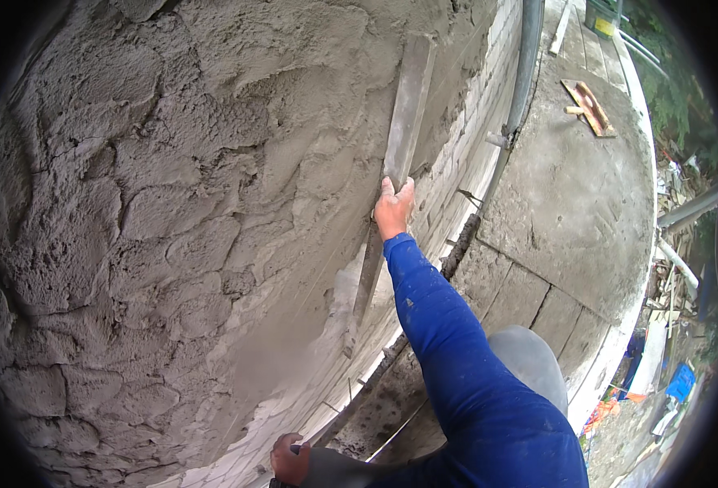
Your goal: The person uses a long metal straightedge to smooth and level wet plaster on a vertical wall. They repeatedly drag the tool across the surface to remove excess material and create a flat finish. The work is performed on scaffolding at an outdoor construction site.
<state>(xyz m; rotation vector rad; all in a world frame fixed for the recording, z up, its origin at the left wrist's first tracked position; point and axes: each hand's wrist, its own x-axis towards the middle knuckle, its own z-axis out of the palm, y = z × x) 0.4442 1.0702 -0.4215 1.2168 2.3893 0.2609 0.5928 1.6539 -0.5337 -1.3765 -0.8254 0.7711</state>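
My right hand [393,209], in a blue sleeve, grips a long, narrow metal straightedge [409,106] near its middle. The straightedge lies slanting along the wall, its upper end over wet grey mortar [172,187] and its lower end near the mortar's bottom edge. Left of it the mortar is rough and lumpy; around the bar it looks smoother. At the lower edge my left hand [290,461] is curled beside my grey-clad knee [335,469]. A small dark thing shows at its fingers, too hidden to name.
Bare pale brickwork [456,150] runs below the mortar. A grey pipe [528,61] stands along the wall's right side. On the plank platform [578,195] lies a wooden float [591,107]; a bucket [601,18] stands farther off. Debris [672,285] lies beyond the platform's edge.
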